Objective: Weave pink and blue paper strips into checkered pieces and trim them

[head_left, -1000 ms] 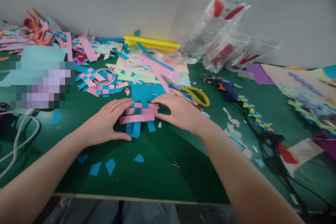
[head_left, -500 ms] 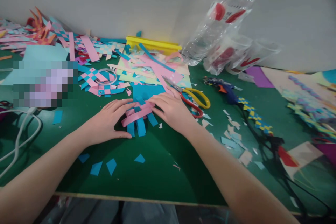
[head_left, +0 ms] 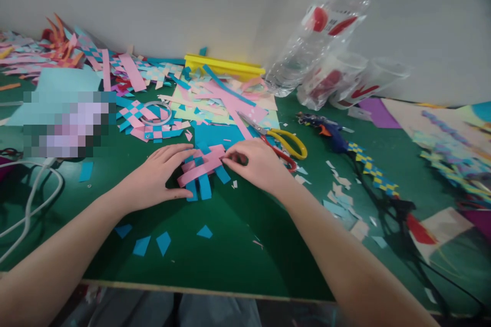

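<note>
A small weave of pink and blue paper strips lies on the green table, with a pink paper strip (head_left: pixel 199 167) slanting across blue paper strips (head_left: pixel 204 186). My left hand (head_left: pixel 155 176) rests at the weave's left side, fingers stretched out and thumb apart, fingertips touching its upper left edge. At the right end of the pink strip, the thumb and forefinger of my right hand (head_left: pixel 264 166) are pinched together on it. Scissors (head_left: pixel 286 140) with yellow and red handles lie just beyond my right hand. A blue paper sheet (head_left: pixel 210 134) is behind the weave.
Paper scraps (head_left: pixel 339 191) lie at right, near a blue glue gun (head_left: pixel 333 135) with a black cord. Behind stand a yellow holder (head_left: pixel 226 65), a wrapped sleeve of plastic cups (head_left: pixel 318 30) and loose cups. A tape ring (head_left: pixel 169 112) and a white cable (head_left: pixel 28 204) are left.
My right hand has drawn its fingers from a flatter spread over the weave into a pinch at the pink strip's right end. My left hand stays almost in place.
</note>
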The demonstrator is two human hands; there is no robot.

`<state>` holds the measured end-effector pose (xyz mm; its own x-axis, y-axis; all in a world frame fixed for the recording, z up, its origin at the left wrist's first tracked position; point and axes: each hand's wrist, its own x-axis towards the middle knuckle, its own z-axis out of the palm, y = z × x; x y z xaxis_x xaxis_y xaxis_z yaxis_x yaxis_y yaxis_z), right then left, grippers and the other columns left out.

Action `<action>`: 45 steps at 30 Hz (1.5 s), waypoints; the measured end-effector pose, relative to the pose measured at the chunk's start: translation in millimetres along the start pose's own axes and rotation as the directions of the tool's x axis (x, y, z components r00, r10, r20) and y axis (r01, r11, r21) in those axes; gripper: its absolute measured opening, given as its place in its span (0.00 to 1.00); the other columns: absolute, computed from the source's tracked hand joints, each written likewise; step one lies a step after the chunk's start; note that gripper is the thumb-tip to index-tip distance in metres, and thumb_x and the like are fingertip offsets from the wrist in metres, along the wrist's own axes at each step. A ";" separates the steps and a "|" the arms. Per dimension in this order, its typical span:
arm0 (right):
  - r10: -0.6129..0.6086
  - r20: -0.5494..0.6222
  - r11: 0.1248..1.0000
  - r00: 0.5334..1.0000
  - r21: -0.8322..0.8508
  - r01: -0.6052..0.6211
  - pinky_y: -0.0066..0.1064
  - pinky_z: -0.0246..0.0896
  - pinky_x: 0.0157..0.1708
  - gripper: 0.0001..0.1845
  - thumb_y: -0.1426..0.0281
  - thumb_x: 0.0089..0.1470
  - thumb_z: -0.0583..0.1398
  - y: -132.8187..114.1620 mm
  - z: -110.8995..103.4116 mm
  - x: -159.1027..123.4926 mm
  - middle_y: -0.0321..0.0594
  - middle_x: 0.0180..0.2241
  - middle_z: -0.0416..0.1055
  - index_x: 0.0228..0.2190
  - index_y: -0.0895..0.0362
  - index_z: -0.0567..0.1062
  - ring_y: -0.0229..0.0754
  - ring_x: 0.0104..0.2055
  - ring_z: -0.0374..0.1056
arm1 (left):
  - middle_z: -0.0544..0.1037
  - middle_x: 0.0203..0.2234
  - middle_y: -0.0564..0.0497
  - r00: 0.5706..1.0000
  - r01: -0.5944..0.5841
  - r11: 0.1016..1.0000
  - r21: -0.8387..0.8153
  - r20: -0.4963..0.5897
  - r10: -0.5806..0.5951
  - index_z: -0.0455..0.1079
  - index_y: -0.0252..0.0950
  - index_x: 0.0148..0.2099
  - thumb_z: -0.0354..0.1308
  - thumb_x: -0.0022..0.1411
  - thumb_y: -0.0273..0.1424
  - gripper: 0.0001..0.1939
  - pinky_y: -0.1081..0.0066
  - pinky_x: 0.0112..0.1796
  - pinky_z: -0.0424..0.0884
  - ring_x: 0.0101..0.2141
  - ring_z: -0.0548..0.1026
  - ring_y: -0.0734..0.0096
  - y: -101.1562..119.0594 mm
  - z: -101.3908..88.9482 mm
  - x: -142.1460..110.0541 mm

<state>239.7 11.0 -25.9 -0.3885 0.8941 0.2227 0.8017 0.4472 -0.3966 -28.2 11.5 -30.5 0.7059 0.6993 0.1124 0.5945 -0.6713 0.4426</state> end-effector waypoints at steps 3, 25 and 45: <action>0.122 0.132 0.988 0.984 0.074 -0.133 0.29 0.55 0.25 0.11 0.62 0.55 0.61 -4.6 -6.3 -1.0 0.35 0.24 0.75 0.28 0.55 0.77 0.37 0.26 0.68 | 0.60 0.64 0.44 0.999 0.029 0.999 0.015 -0.021 -0.029 0.53 0.44 0.66 0.62 0.58 0.47 0.39 0.52 0.59 0.58 0.62 0.59 0.51 -1.2 -2.7 -1.8; 0.051 0.304 0.993 0.951 0.083 -0.079 0.29 0.51 0.26 0.03 0.68 0.51 0.65 -30.2 -6.4 -6.5 0.31 0.23 0.73 0.30 0.55 0.77 0.35 0.26 0.66 | 0.64 0.60 0.43 0.998 0.025 0.999 0.037 -0.055 -0.023 0.56 0.44 0.63 0.65 0.56 0.42 0.36 0.54 0.56 0.61 0.60 0.63 0.51 -0.8 -3.7 -0.1; -0.199 -0.150 0.976 0.968 0.059 0.210 0.45 0.61 0.57 0.13 0.69 0.62 0.56 6.1 16.2 2.5 0.43 0.52 0.73 0.47 0.54 0.74 0.47 0.56 0.66 | 0.77 0.37 0.53 0.992 -0.101 0.993 0.069 -0.068 0.105 0.72 0.40 0.46 0.61 0.62 0.38 0.11 0.64 0.43 0.60 0.41 0.74 0.64 -1.1 -5.1 -1.0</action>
<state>236.2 16.4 -42.2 -0.4680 0.7731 0.4281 0.6739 0.6256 -0.3930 -31.6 12.8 -26.6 0.7368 0.6398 0.2186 0.5458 -0.7536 0.3662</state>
